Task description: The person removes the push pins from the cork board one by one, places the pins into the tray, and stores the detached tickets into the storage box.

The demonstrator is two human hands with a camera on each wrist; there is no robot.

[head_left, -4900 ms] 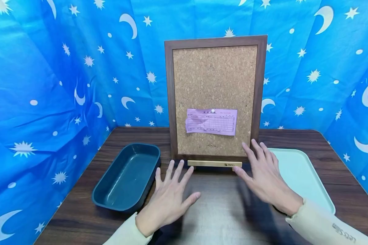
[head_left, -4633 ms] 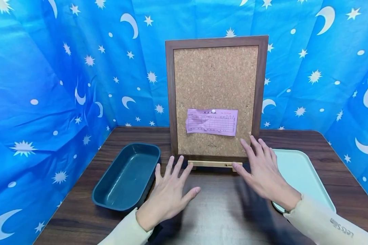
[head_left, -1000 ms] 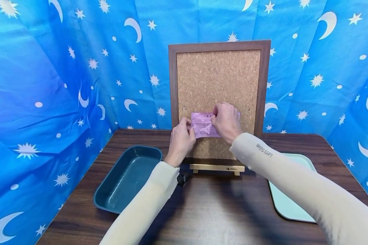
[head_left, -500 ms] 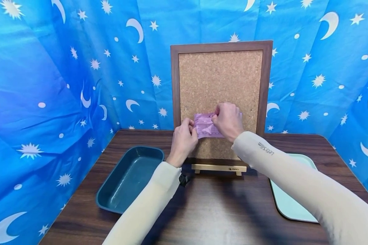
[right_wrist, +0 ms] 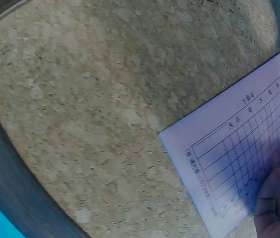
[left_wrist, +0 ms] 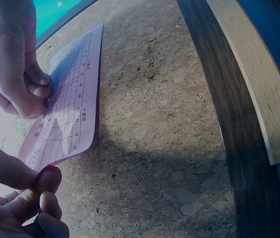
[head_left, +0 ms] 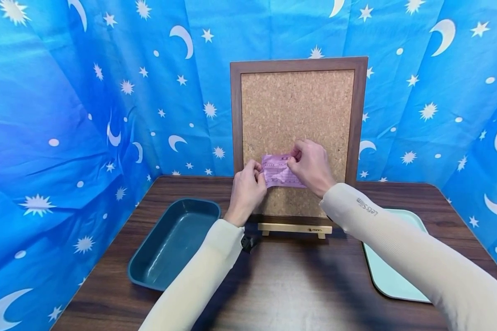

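Pinching the left side of a thin pink paper slip (head_left: 278, 174) in the head view is the left hand (head_left: 247, 191); the right hand (head_left: 313, 168) pinches its top, on a brown-framed tan cork board (head_left: 298, 108). Left wrist: the slip bends. Right wrist: black lines cross it.

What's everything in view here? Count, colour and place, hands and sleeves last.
Table: 1, dark brown, beneath the items
Backdrop: count unclear, blue with white moons and stars, around table
Corkboard: 1, tan with brown frame, upright at centre
Slip: 1, purple, over corkboard's lower half
Stand: 1, pale wood, under corkboard
Bin: 1, dark teal, table's left side
Tray: 1, mint green, table's right side
Small object: 1, black, beside left sleeve
Left hand: 1, bare, pinching slip's left edge
Right hand: 1, bare, pinching at slip's upper part
Sleeves: 2, cream, behind both hands
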